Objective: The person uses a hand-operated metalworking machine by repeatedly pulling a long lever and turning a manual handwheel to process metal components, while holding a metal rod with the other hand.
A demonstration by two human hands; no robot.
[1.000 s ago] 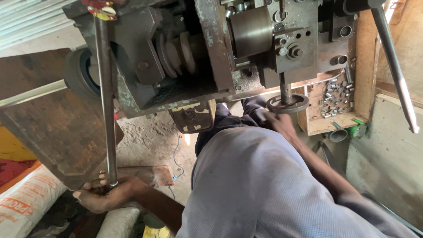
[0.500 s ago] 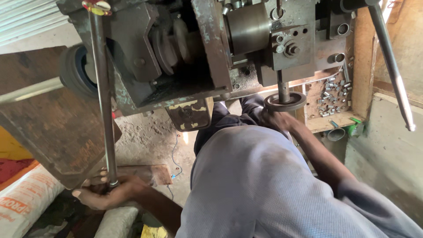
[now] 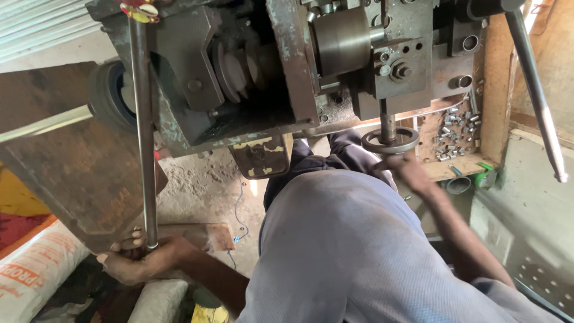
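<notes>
Left hand (image 3: 140,260), near left, fingers wrapped tight round the lower end of a long steel lever bar (image 3: 143,131) rising to the far machine body (image 3: 239,78), gripped low for leverage. Right hand (image 3: 406,170), right of centre, at the rim of a small ring handwheel (image 3: 390,141) under the tool block; finger state blurred, cannot tell. Tray of small metal parts (image 3: 454,128) just right, within reach.

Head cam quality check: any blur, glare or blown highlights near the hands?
Head view: right hand at the small handwheel is motion-smeared, the forearm too; left hand gripping the long steel rod is sharp but in shade; top right corner is blown out by daylight; the machine body is evenly lit, without glare.
</notes>
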